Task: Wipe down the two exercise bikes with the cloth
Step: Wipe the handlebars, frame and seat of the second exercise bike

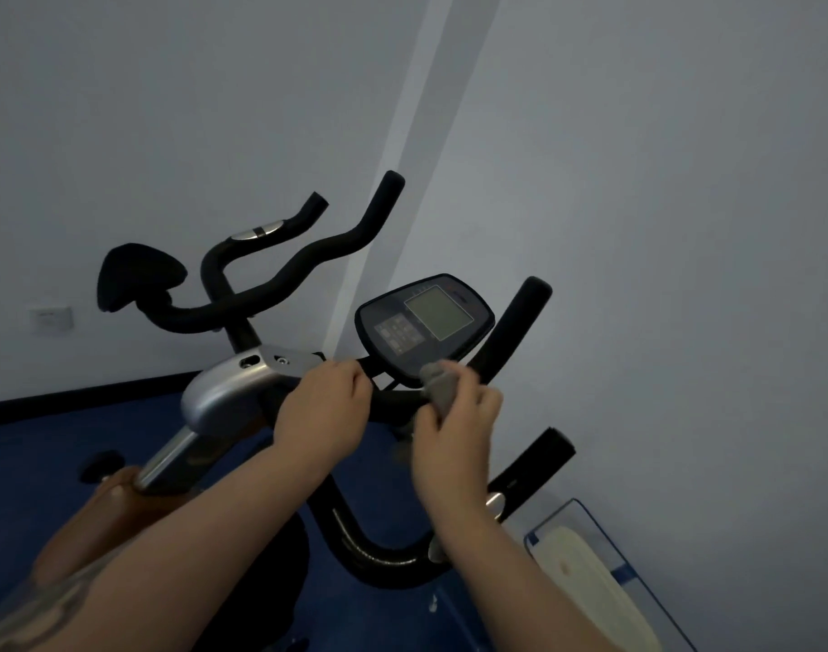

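Observation:
The near exercise bike has black handlebars (520, 322) and a dark console (426, 317) with a grey screen. My right hand (454, 430) grips a grey cloth (442, 385) against the handlebar just below the console. To the left of it, my left hand (325, 407) curls round the same crossbar. A second bike (242, 374) with a silver frame, black curved handlebars and a black saddle (139, 275) stands behind and to the left.
White walls meet in a corner close behind the bikes. The floor (26, 454) is blue with a dark skirting. A clear box (586, 571) holding something pale sits on the floor at the lower right. A wall socket (50, 319) is at the left.

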